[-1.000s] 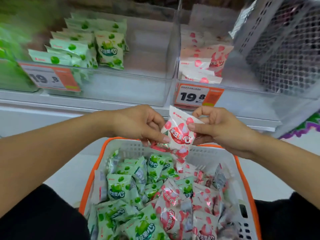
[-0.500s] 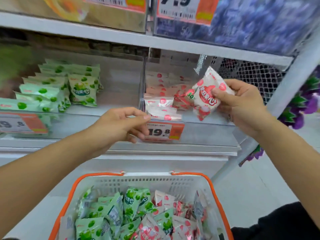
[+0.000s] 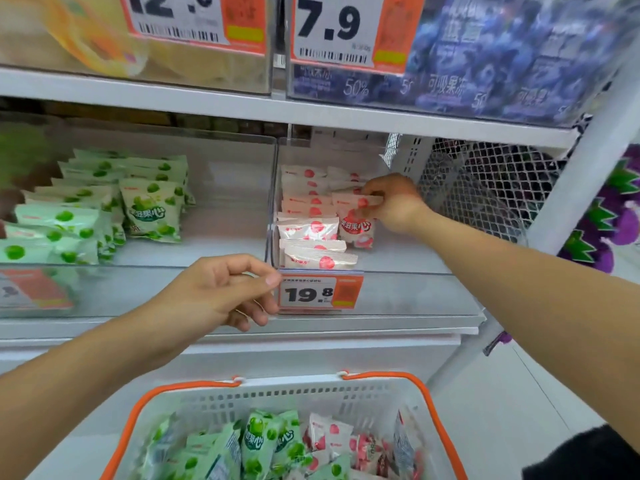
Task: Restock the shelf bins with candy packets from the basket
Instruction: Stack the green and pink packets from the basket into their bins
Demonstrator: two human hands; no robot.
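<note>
Fingers of the right hand (image 3: 391,202) pinch a pink-and-white foil candy packet (image 3: 355,220) upright inside the clear plastic right-hand bin (image 3: 398,261), centre right of frame. Released there, we judge it may topple, with nothing beside it. Our left hand (image 3: 221,292) hangs loosely curled, holding nothing. The white orange-rimmed basket (image 3: 429,407) is cut off at the bottom; the upper shelf is blurred.
</note>
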